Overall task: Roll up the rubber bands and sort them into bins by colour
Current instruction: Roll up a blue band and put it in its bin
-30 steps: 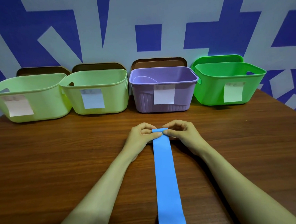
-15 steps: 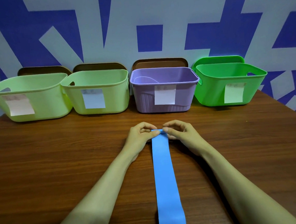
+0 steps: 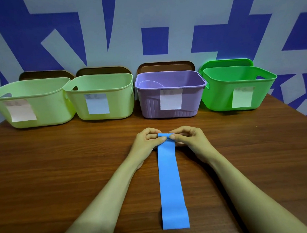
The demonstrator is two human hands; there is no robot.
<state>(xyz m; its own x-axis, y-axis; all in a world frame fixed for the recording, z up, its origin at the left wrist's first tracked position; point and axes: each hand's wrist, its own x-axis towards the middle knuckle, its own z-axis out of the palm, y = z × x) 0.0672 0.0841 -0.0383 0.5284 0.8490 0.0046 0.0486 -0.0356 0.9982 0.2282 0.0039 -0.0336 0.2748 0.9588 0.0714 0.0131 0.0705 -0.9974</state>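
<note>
Both the left grip (image 3: 145, 143) and right grip (image 3: 191, 140) pinch the blue band (image 3: 170, 177) at mid-frame; uneven pressure could skew its starting roll.

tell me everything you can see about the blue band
The blue band is a wide, flat strip, plain bright blue, smooth and rubbery-looking. It lies straight and lengthwise on the wooden table, its near end towards the person. Its far end is turned over into a small first fold, pinched from either side by the left hand and the right hand.
</note>
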